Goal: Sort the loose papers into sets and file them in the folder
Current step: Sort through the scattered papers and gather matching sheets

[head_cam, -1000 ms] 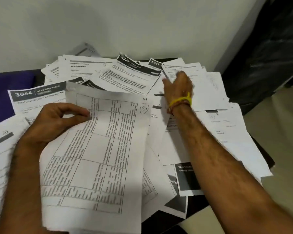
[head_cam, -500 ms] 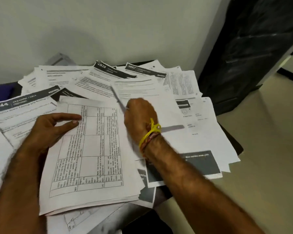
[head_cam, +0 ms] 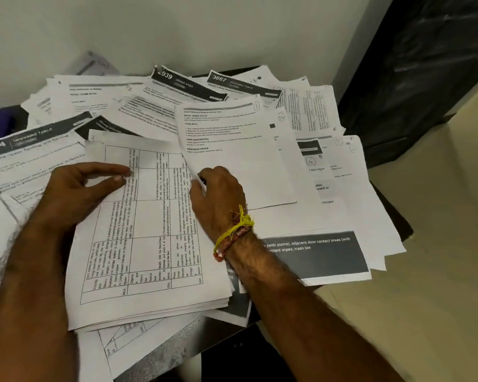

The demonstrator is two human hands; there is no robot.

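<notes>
Text sheet (head_cam: 232,158) pinched in right hand (head_cam: 218,199) fingers (head_cam: 197,188)

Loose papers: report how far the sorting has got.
Done: a small stack sits squared under the left hand. In hand: the right hand pinches a text sheet beside it. Left: most papers lie scattered; no folder is visible, nothing filed.
</notes>
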